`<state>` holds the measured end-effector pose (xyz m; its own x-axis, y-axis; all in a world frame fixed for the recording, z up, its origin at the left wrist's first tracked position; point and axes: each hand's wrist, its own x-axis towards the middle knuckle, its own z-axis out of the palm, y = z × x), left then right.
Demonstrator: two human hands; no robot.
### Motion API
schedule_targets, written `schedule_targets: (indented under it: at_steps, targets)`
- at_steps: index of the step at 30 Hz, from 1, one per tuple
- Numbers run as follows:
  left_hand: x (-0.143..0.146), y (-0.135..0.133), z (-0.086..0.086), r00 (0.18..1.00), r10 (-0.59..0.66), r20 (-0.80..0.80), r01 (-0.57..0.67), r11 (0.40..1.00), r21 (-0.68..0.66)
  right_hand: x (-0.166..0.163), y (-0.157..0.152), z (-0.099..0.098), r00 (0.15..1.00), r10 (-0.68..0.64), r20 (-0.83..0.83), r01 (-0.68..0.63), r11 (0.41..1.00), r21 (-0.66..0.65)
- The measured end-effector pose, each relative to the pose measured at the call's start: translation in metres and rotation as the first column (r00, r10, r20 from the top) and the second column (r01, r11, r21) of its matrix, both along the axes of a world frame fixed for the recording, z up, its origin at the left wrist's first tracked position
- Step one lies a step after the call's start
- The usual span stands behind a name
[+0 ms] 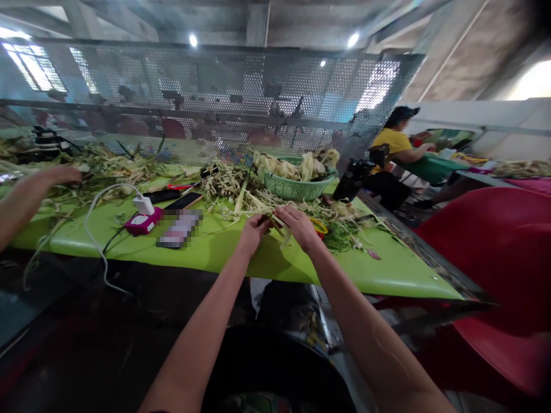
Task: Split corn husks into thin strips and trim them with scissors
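Note:
Both my hands meet over the green table, near its front edge. My left hand is closed on a pale strip of plant leaf. My right hand pinches the same strip from the other side. A heap of dried pale leaf strips lies just beyond my hands. Behind it stands a green plastic basket filled with pale husks.
A pink power bank with a white charger and cable, and phones, lie to the left. Another person's arm reaches in at far left. A perforated metal screen backs the table. A red chair is right; a person in yellow sits beyond.

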<state>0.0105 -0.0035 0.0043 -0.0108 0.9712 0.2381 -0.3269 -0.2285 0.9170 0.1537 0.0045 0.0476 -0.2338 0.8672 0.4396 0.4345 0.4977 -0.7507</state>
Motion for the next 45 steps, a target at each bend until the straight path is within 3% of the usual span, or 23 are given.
schedule_targets:
  at_steps: [5,10,14,21,26,31,36,40,43,45]
  targets:
    - [-0.001,0.002,-0.004,0.999,0.019,-0.051,-0.018,1.0,0.023,0.001,0.01,-0.007,0.996,0.06,0.059,-0.061,0.998,0.005]
    - [-0.001,-0.007,0.001,1.0,0.023,-0.002,-0.023,0.993,-0.12,0.007,0.016,-0.012,0.999,0.047,0.015,-0.048,0.998,0.035]
    - [-0.003,-0.01,0.005,0.997,-0.046,0.068,0.057,0.983,-0.174,0.01,0.017,-0.015,0.998,0.045,-0.054,-0.043,0.999,0.032]
    - [-0.003,-0.009,0.002,0.996,0.009,0.089,0.005,0.988,-0.152,0.007,0.013,-0.02,0.996,0.05,-0.079,-0.044,0.996,0.078]
    - [-0.003,-0.01,0.003,0.996,0.032,0.088,-0.024,0.996,-0.089,-0.001,0.007,-0.02,0.985,0.091,-0.148,-0.086,0.996,0.039]
    - [-0.002,-0.01,0.006,0.995,-0.03,0.099,0.037,0.997,-0.07,-0.004,0.006,-0.015,0.987,0.06,-0.148,-0.06,0.998,0.002]
    - [0.002,-0.009,0.005,0.987,-0.079,0.138,0.086,0.995,-0.045,-0.009,0.011,-0.014,0.951,0.123,-0.284,-0.162,0.98,-0.118]
    - [0.002,-0.007,0.003,0.981,-0.066,0.181,0.086,0.991,-0.107,-0.009,0.013,-0.015,0.941,0.094,-0.325,-0.119,0.991,-0.06]
    - [-0.002,-0.009,0.004,0.976,-0.102,0.19,0.127,0.984,-0.122,0.002,0.014,-0.009,0.96,0.066,-0.272,-0.075,0.997,-0.022]
    - [-0.007,-0.011,0.005,0.982,-0.058,0.181,0.076,0.993,-0.095,0.012,0.015,-0.002,0.972,0.064,-0.226,-0.068,0.998,-0.011]
